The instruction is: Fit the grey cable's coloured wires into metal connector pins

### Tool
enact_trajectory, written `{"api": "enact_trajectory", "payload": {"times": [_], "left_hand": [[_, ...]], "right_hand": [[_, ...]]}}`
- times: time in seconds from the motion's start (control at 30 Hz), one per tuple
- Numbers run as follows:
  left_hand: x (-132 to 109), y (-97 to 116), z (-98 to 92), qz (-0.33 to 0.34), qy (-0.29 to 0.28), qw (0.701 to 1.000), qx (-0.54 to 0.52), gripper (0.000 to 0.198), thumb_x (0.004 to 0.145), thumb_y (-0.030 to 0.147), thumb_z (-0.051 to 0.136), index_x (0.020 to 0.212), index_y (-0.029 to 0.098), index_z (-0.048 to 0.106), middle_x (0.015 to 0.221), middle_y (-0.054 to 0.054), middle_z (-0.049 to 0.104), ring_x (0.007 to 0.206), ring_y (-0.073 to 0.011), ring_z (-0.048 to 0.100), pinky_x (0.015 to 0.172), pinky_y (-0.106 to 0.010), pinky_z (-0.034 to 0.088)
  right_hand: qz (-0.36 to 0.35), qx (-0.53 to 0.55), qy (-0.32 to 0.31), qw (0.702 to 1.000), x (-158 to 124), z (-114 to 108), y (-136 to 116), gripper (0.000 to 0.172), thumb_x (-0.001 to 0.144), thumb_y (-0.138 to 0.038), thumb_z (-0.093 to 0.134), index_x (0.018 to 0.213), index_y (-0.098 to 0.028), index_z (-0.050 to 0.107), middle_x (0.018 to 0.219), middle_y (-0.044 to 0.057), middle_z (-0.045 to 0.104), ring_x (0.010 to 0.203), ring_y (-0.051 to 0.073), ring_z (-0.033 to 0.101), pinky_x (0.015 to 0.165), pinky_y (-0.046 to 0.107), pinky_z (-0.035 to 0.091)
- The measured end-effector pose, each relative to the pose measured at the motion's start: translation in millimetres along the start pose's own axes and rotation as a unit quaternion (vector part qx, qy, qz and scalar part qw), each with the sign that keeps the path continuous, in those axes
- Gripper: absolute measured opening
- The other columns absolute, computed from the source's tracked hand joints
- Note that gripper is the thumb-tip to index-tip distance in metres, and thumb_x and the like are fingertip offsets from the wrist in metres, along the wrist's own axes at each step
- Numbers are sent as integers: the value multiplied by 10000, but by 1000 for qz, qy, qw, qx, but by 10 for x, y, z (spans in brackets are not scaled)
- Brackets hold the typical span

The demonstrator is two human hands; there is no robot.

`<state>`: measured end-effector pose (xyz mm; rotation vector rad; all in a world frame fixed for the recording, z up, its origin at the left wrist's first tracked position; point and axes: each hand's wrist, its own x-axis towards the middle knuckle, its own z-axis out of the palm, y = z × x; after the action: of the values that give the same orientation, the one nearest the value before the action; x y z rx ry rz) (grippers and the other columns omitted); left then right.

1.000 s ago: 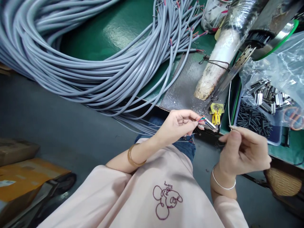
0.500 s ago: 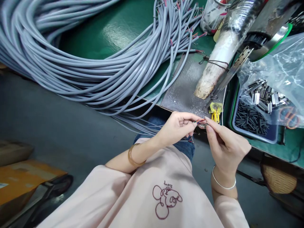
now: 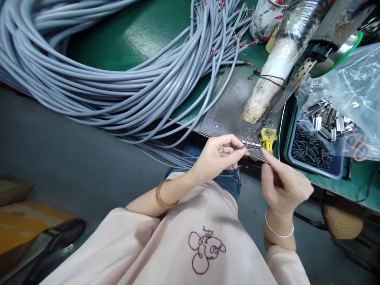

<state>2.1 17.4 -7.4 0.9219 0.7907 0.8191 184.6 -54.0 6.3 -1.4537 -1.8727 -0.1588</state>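
Thin coloured wires (image 3: 242,147), red and green among them, are pinched between the thumb and fingers of my left hand (image 3: 218,155). Just beyond those fingertips, at the bench's front edge, is a slim multi-pin connector (image 3: 253,146) with a metal edge and a row of contacts. Whether the wires join it cannot be seen. Close to the connector's right end is my right hand (image 3: 283,178), its index finger stretched out and its thumb apart. Nothing shows between them; the other fingers are curled. A yellow clip-like piece (image 3: 267,144) sits right behind that index fingertip.
Long grey cables (image 3: 142,91) with stripped ends sweep over the green bench (image 3: 142,43). A wrapped tube (image 3: 263,89) slants down over a dark metal plate (image 3: 227,99). At right, a blue tray (image 3: 338,168) holds black sleeves (image 3: 310,152) and a bag of metal connectors (image 3: 326,116).
My right thumb and index finger have come apart and drawn slightly back from the wires. The connector, mostly covered before, is now exposed. My left hand keeps its pinch. The view has shifted slightly.
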Motion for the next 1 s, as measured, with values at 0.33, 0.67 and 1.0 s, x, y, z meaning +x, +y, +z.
{"api": "enact_trajectory", "payload": {"times": [0.33, 0.67, 1.0], "left_hand": [[3, 36, 25, 19, 1, 999, 28, 152, 766, 200, 751, 786, 143, 610, 609, 33, 607, 468, -36, 532, 443, -127, 436], [70, -38, 131, 85, 86, 991, 50, 186, 822, 264, 723, 760, 143, 597, 742, -5, 638, 533, -42, 534, 474, -153, 452], [104, -58, 118, 136, 111, 977, 119, 166, 874, 237, 669, 750, 166, 585, 804, -18, 635, 614, -64, 530, 534, -184, 420]], "right_hand": [[54, 106, 52, 992, 111, 200, -9, 167, 836, -87, 736, 922, -214, 670, 979, 27, 789, 911, 173, 774, 782, 294, 640], [69, 104, 73, 990, 117, 356, -39, 149, 844, -106, 719, 915, -225, 661, 1049, 27, 799, 933, 186, 785, 813, 313, 651], [71, 110, 91, 987, 163, 409, -6, 162, 835, -117, 739, 850, -224, 618, 1034, 29, 796, 890, 179, 783, 744, 306, 652]]}}
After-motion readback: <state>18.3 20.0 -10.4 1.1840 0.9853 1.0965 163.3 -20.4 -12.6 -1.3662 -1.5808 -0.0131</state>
